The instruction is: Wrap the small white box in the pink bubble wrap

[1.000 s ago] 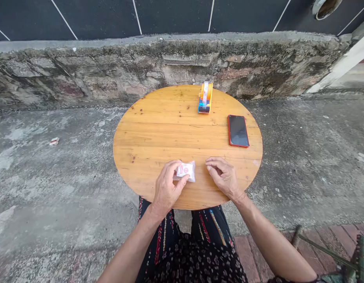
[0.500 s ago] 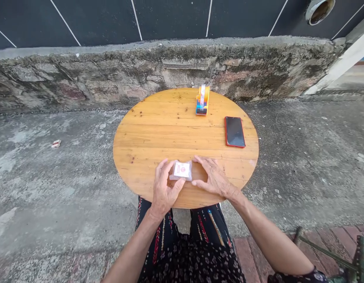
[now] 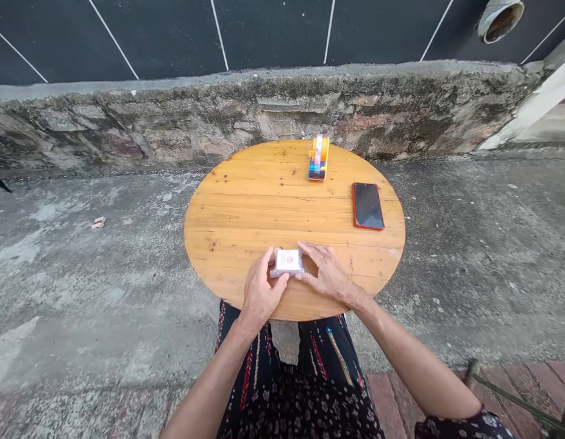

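Observation:
A small box [image 3: 288, 261], white on top with red print and wrapped in clear plastic, lies flat on the wooden table [image 3: 264, 207] near its front edge. My left hand [image 3: 260, 288] holds its left side, thumb at the front edge and fingers at the back left corner. From the opposite side my right hand [image 3: 326, 271] grips it, with the thumb at the front right corner and the forefinger at the back right. The underside of the box is hidden.
A yellow and blue tape dispenser [image 3: 318, 160] stands at the table's back edge. A phone [image 3: 368, 206] in a red case lies toward the right. Beyond the table runs a low stone wall [image 3: 195, 125]. A crumpled packet [image 3: 98, 222] lies on the concrete floor.
My right hand has closed in on the box's right side, narrowing the gap there. My left hand stays at the left side. The whole view has shifted slightly.

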`<state>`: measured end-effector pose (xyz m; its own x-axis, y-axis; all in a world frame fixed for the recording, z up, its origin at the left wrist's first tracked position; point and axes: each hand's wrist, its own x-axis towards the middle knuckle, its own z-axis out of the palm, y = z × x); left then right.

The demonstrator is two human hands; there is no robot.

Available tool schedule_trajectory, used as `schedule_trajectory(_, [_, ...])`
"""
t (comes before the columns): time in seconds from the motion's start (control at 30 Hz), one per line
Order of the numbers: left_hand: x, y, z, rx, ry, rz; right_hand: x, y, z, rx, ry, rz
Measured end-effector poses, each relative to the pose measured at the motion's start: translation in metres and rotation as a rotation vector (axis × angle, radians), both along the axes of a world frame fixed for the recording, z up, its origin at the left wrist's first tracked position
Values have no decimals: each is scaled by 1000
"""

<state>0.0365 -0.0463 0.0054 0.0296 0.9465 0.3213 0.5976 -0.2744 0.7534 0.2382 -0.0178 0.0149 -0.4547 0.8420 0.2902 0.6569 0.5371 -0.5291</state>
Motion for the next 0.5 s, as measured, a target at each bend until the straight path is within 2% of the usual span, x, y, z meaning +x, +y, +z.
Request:
schedule_trajectory(0.23, [12,12,-3,60,55,79,4,18,3,-6,26,37])
schedule_trajectory(0.5, [2,9,-4,59,-84,-1,1,19,1,-25,9,5])
